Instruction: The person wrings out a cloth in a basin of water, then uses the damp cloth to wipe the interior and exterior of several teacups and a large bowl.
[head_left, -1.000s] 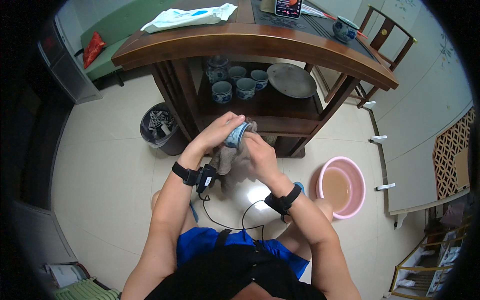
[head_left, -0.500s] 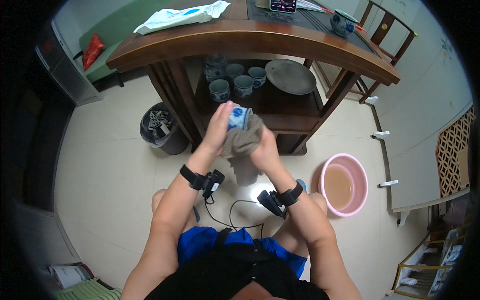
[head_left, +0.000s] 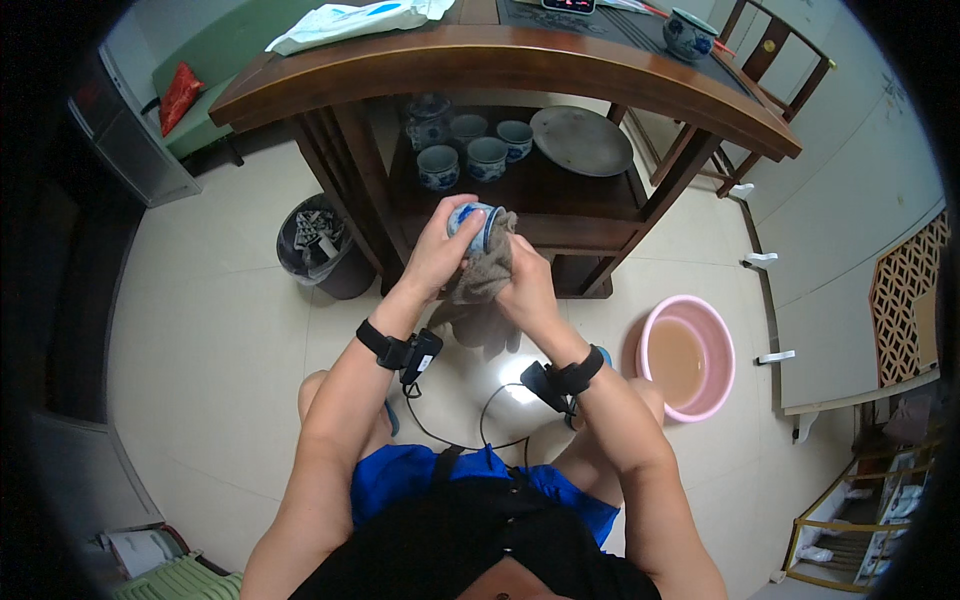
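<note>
My left hand point(head_left: 440, 240) is closed round a small blue-and-white porcelain cup point(head_left: 467, 224), tilted on its side in front of the table's lower shelf. My right hand point(head_left: 527, 280) grips a greyish-brown cloth point(head_left: 486, 272), bunched against the cup's right end and hanging below it. The fingertips of that hand are partly hidden by the cloth. Black straps with small devices and cables are on both wrists. Behind, on the dark shelf point(head_left: 545, 205), stand several similar cups point(head_left: 486, 162), a jar point(head_left: 427, 122) and a round grey plate point(head_left: 582, 140).
A wooden table point(head_left: 500, 55) holds a white package point(head_left: 355, 24), a phone and another pot point(head_left: 688, 37). A lined bin point(head_left: 320, 281) stands left, a pink basin point(head_left: 714, 355) of brownish water right. A green sofa point(head_left: 180, 90), wooden chair and cabinet edge the space.
Both hands have moved up toward the shelf, carrying the cup and cloth. The cup has been turned, and the cloth is bunched differently around its right end.
</note>
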